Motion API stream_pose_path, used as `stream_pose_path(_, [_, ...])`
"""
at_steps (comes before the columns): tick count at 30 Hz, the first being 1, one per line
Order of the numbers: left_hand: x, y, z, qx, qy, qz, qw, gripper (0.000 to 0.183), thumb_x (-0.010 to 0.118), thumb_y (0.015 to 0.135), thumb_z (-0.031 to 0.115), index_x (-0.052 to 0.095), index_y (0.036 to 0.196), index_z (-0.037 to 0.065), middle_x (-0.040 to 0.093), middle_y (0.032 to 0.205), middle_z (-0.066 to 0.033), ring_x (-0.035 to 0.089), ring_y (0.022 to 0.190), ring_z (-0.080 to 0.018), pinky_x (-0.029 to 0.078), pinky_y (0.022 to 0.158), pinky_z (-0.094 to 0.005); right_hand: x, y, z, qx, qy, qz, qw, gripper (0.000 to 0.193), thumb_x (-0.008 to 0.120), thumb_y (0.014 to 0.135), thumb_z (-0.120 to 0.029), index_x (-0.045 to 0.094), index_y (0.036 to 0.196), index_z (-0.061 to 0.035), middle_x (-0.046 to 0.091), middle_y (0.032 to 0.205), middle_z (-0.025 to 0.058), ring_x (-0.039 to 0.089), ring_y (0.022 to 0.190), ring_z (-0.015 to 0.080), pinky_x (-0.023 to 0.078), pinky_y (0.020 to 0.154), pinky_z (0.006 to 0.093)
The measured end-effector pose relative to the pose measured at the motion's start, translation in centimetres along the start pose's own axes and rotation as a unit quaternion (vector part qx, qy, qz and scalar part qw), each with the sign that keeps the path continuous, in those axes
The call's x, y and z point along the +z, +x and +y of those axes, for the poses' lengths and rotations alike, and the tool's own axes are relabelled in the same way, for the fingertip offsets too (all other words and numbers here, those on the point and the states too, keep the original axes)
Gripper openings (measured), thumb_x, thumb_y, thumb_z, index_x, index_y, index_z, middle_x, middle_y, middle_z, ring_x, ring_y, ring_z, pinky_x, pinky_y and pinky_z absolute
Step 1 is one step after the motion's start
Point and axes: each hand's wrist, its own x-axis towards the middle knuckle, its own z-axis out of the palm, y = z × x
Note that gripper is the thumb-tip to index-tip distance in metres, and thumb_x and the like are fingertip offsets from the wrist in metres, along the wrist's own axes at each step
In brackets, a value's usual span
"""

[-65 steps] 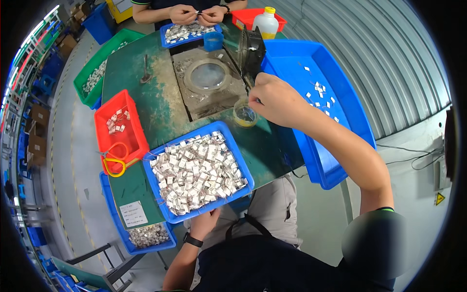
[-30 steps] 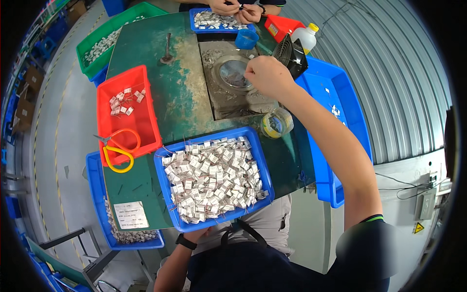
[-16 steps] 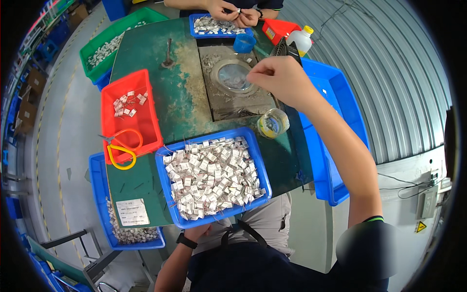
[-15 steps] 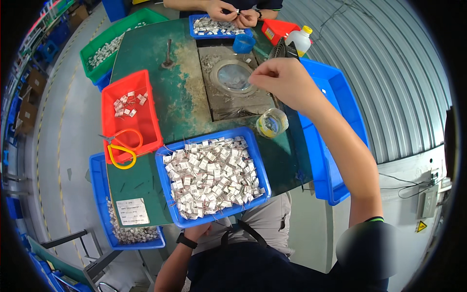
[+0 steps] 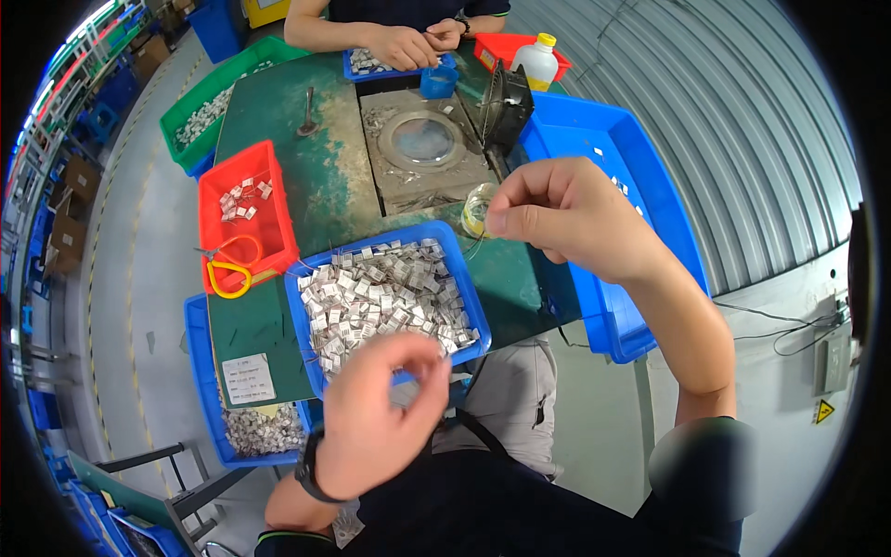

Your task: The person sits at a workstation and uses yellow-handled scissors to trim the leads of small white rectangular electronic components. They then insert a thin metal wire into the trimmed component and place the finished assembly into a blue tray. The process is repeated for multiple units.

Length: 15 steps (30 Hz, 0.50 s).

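Note:
My left hand (image 5: 379, 418) is raised over the near edge of a blue tray (image 5: 295, 320), thumb and forefinger curled into a ring. Whatever lies at its fingertips cannot be made out against the pile. The tray is heaped with small white tagged parts with thin leads (image 5: 380, 292). My right hand (image 5: 571, 218) is pinched closed above the table's right side, beside a clear jar with a yellow label (image 5: 475, 212), which it partly covers. Thin strands show just below its fingertips; what the pinch holds is too small to name.
A red tray (image 5: 269, 209) holds a few white parts, with orange-and-yellow scissors (image 5: 232, 265) on its near edge. Beyond lie a round glass plate (image 5: 422, 139), a blue cup (image 5: 438, 84), a black fan-like device (image 5: 507, 104) and a white bottle (image 5: 536, 60). Another person's hands (image 5: 408, 45) work opposite.
My left hand has come up from below the tray's edge. My right hand has drawn back from the round glass plate toward me. The view has shifted slightly; the other person's hands have lowered.

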Motion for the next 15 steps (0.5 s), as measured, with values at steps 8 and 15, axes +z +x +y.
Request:
stream_pose_path(8, [2.8, 3.5, -0.3, 0.043, -0.126, 0.04, 0.99, 0.052, 0.074, 0.081, -0.005, 0.046, 0.124, 0.001, 0.058, 0.113, -0.0123, 0.061, 0.099, -0.0166, 0.052, 0.083, -0.0301, 0.2, -2.4, 0.4, 0.031, 0.053, -0.024, 0.998, 0.015, 0.07, 0.088, -0.013, 0.065, 0.086, 0.0004, 0.052, 0.066, -0.0049, 0.038, 0.051, 0.0006, 0.026, 0.043, 0.0207])
stream_pose_path(15, [4.6, 3.3, -0.5, 0.082, -0.083, 0.038, 0.993, 0.057, 0.076, 0.08, -0.003, 0.044, 0.127, 0.002, 0.06, 0.111, -0.0137, 0.063, 0.095, -0.02, 0.052, 0.081, -0.0315, -0.2, -3.4, 1.1, 0.006, 0.012, -0.022, 1.0, 0.016, 0.071, 0.087, -0.015, 0.068, 0.087, 0.0004, 0.061, 0.072, -0.002, 0.048, 0.058, 0.0022, 0.035, 0.05, 0.0209])
